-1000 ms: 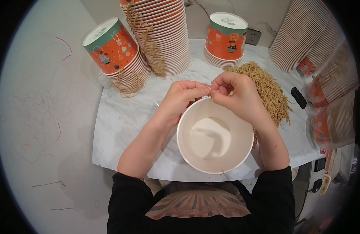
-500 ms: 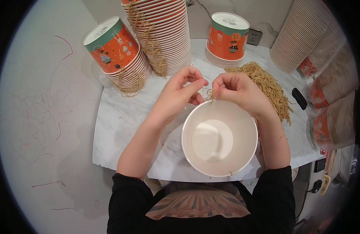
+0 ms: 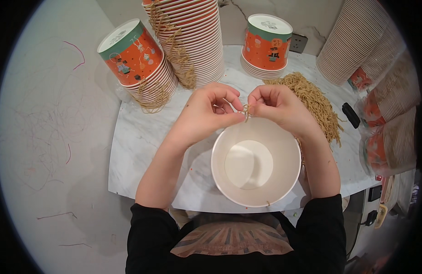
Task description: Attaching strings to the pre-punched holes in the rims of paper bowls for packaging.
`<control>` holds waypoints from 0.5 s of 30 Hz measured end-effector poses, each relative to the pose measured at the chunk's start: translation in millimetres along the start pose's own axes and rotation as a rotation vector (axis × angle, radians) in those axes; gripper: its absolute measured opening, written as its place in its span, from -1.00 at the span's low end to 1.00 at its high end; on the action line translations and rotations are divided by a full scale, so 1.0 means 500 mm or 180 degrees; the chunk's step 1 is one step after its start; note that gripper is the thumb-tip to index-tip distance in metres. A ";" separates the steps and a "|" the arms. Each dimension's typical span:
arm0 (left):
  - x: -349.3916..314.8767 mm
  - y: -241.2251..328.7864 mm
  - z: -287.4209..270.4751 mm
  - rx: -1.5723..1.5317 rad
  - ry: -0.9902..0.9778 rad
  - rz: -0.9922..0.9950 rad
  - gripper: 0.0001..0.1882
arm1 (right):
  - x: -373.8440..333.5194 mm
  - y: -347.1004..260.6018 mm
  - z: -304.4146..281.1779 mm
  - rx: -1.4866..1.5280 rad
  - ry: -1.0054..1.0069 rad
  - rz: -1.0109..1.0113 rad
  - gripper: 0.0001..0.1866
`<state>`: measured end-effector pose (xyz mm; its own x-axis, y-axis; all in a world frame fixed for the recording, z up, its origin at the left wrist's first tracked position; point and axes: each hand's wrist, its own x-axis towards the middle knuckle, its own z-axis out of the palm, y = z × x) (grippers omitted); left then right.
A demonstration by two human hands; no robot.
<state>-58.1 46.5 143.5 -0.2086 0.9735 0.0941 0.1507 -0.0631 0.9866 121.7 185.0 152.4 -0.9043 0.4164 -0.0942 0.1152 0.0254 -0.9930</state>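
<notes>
A large white paper bucket [image 3: 250, 194] stands in front of me with its mouth up. A small looped knot of thin tan cord [image 3: 246, 109] is at its far rim. My right hand [image 3: 280, 106] pinches this cord between thumb and forefinger. Just left of it, my left hand [image 3: 208, 109] has its thumb tip against the cord, while the forefinger stands apart above. A short tan end [image 3: 267, 203] shows at the bucket's near rim. Beyond my right hand lies a heap of tan cords [image 3: 311, 98].
Stacked orange-and-green buckets stand upside down: a tilted stack [image 3: 135, 59] and a tall stack [image 3: 199, 41], both draped with cords, and a short stack [image 3: 267, 52]. Bagged bucket stacks [image 3: 387, 107] line the right side. A black object [image 3: 351, 115] lies on the marbled table [image 3: 147, 155].
My left hand has turned and closed in somewhat, bringing its thumb to the cord. The bucket has shifted very slightly left. My right hand keeps its pinch.
</notes>
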 end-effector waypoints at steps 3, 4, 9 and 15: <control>-0.002 0.003 0.001 0.0310 -0.0091 0.0031 -0.86 | -0.001 -0.001 0.005 0.0003 0.0036 -0.0052 -0.91; -0.002 0.002 0.002 0.0348 -0.0138 -0.0058 -0.88 | -0.001 0.000 0.006 0.0023 0.0096 -0.0084 -0.90; 0.005 -0.001 0.007 0.0032 -0.0042 -0.0170 -0.86 | -0.001 -0.001 0.006 -0.0039 0.0053 -0.0106 -0.88; 0.010 -0.011 0.004 -0.0413 -0.0207 -0.0268 -0.74 | -0.001 -0.002 0.007 -0.0101 0.0003 -0.0159 -0.87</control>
<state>-58.2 51.9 138.3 -0.1517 0.9884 0.0056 0.0085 -0.0043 1.0000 120.5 181.5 153.1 -0.9088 0.4149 -0.0444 0.0828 0.0750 -0.9937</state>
